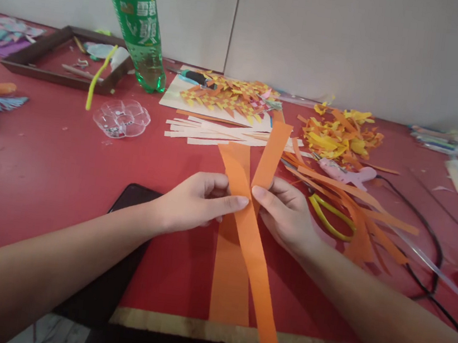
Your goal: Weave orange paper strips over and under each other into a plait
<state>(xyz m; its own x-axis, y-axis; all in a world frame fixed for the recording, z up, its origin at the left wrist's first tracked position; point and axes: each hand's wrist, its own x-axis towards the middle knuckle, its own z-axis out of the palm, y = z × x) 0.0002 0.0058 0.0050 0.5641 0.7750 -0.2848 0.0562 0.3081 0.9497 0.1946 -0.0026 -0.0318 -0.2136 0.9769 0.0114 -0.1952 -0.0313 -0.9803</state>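
Note:
Both my hands hold orange paper strips point(258, 271) above the red table, near its front edge. My left hand point(198, 198) pinches a strip between thumb and fingers. Close beside it, my right hand point(287, 210) pinches too, its thumb on the crossing where one strip end stands up to the right. The long strip hangs down past the table edge. Under it a wider orange paper piece point(226, 284) lies flat. Yellow-handled scissors point(334, 222) rest right of my right hand, partly beneath orange paper scraps point(367, 229).
Behind my hands lie pale paper strips point(204, 130) and woven orange-yellow paper pieces point(230, 96). A green bottle point(141, 25), a clear flower-shaped dish point(122, 118) and a dark frame tray point(51, 75) stand left. A pink glue gun point(349, 173) with black cable lies right; a black phone point(116, 258) is under my left forearm.

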